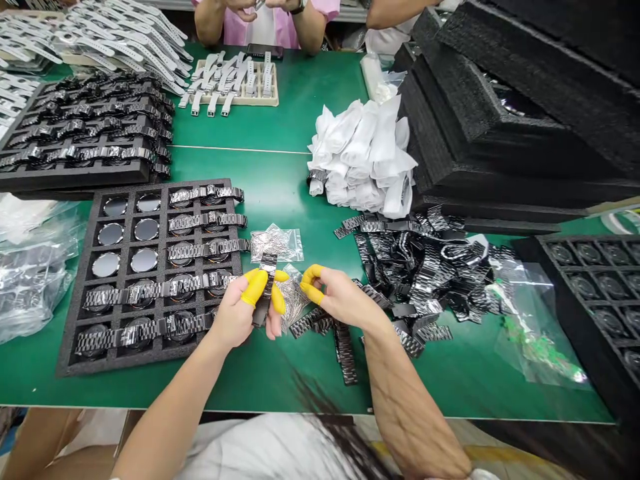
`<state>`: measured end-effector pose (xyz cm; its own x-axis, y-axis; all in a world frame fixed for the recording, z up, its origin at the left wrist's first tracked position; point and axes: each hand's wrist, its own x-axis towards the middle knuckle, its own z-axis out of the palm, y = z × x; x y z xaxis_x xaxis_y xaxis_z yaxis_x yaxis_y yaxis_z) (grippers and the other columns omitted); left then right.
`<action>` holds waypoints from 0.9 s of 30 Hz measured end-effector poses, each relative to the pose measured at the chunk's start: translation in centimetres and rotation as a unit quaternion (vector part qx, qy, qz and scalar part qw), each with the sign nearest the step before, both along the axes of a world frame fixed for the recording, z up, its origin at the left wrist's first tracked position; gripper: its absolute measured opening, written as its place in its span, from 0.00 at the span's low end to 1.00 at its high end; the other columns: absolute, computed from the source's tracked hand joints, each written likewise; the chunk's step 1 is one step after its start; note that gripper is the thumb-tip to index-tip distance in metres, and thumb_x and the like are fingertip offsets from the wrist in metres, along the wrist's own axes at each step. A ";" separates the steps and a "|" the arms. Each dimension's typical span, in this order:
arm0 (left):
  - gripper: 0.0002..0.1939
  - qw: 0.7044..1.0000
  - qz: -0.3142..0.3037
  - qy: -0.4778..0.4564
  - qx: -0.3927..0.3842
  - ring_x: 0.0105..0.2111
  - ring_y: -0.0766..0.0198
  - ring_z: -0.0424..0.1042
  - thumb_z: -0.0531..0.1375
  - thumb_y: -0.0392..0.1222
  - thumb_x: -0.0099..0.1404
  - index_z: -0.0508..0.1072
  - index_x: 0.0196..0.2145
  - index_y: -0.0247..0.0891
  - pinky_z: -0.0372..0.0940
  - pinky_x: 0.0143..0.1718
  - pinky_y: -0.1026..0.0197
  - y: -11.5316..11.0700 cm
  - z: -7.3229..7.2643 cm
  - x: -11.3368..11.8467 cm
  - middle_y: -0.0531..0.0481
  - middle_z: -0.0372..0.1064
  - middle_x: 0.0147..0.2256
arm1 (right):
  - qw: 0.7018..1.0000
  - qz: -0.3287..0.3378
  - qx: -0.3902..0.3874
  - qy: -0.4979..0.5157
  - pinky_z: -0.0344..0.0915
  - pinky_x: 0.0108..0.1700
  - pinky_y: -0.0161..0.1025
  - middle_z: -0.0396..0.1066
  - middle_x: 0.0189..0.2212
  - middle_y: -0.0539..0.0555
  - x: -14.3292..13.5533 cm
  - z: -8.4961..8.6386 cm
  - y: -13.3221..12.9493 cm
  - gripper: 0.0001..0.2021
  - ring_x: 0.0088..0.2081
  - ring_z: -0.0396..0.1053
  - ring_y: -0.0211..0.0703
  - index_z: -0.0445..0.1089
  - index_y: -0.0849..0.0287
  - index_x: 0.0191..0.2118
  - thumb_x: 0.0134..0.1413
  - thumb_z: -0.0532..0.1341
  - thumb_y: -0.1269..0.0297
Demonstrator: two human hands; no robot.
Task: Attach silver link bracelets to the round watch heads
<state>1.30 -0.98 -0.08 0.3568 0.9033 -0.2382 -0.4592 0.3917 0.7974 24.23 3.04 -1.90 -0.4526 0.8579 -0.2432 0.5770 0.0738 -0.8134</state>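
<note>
My left hand (240, 310), with yellow finger cots, grips a black metal watch strap (268, 273) upright between thumb and fingers. My right hand (340, 293), also in yellow cots, is just to the right with thumb and forefinger curled together; anything between their tips is too small to make out. Below and between the hands lies a clear bag of thin silver pins (293, 297), and a second bag of pins (274, 243) sits behind it. Left of my hands is a black foam tray (185, 357) holding round watch heads, some with black straps laid across them.
A heap of black metal straps (415, 267) lies at right, with white wrapped bundles (363, 157) behind. Black foam trays (450, 133) are stacked at far right. Another tray of black watches (85, 133) stands back left. Across the green table (285, 173), a person in pink (233, 30) handles something.
</note>
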 end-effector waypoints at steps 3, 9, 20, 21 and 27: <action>0.22 1.000 0.008 0.007 -0.003 0.13 0.64 0.71 0.61 0.58 0.75 0.74 0.50 0.34 0.65 0.15 0.67 -0.1 0.2 0.1 0.54 0.75 0.20 | 1.000 0.002 -0.014 0.009 0.61 0.30 0.37 0.72 0.27 0.49 0.3 0.0 0.1 0.11 0.29 0.66 0.41 0.68 0.55 0.36 0.70 0.59 0.57; 0.30 0.999 -0.013 -0.013 -0.048 0.13 0.59 0.74 0.65 0.59 0.71 0.62 0.60 0.40 0.66 0.13 0.64 -0.2 -0.1 0.5 0.56 0.78 0.24 | 0.963 -0.123 0.089 0.222 0.66 0.29 0.38 0.73 0.31 0.49 -0.5 0.1 -0.9 0.10 0.27 0.68 0.40 0.68 0.54 0.39 0.72 0.60 0.56; 0.23 0.990 -0.089 -0.046 -0.103 0.10 0.59 0.72 0.58 0.61 0.75 0.63 0.52 0.40 0.59 0.08 0.69 -1.4 -1.0 2.0 0.54 0.77 0.20 | 0.883 -0.177 0.377 0.216 0.75 0.33 0.44 0.75 0.32 0.52 -3.5 -0.8 -3.5 0.05 0.33 0.78 0.47 0.68 0.50 0.43 0.74 0.58 0.60; 0.22 0.990 -0.084 -0.047 -0.105 0.10 0.59 0.72 0.58 0.61 0.75 0.64 0.52 0.40 0.59 0.09 0.70 -1.4 -0.9 2.0 0.55 0.76 0.19 | 0.884 -0.168 0.385 0.207 0.75 0.33 0.44 0.75 0.32 0.52 -3.4 -0.8 -3.3 0.04 0.33 0.77 0.46 0.68 0.50 0.43 0.74 0.58 0.61; 0.30 0.990 -0.081 -0.054 -0.106 0.09 0.59 0.70 0.60 0.59 0.74 0.62 0.63 0.37 0.60 0.08 0.69 -1.3 -0.4 1.9 0.56 0.74 0.17 | 0.877 -0.148 0.427 0.162 0.74 0.35 0.44 0.77 0.32 0.52 -2.9 -0.9 -3.0 0.04 0.31 0.76 0.46 0.69 0.50 0.44 0.70 0.60 0.68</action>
